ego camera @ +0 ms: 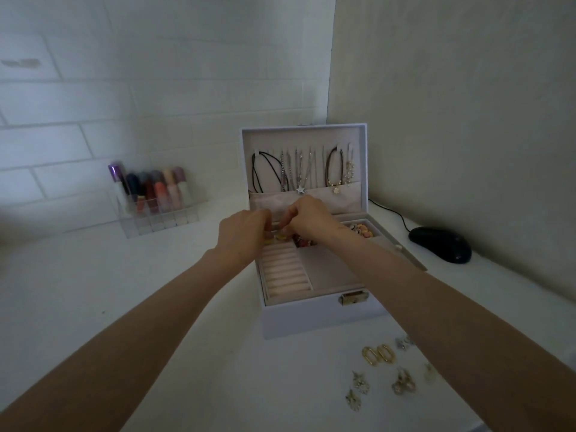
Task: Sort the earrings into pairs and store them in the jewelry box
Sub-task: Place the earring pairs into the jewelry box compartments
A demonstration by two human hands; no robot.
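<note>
Over the jewelry box's [321, 319] back-left compartments, left hand [243, 233] and right hand [308, 219] curl fingertips toward yellow earrings [279, 237], probably seating a pair, though I cannot tell whether either hand pinches anything; unsorted earrings [403, 383] wait by the table's [156, 307] front-right edge.

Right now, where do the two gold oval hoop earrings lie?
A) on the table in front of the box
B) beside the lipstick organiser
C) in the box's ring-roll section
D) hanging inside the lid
A: the gold oval hoops lie side by side on the white table, just in front of the open jewelry box, outside it.
</note>
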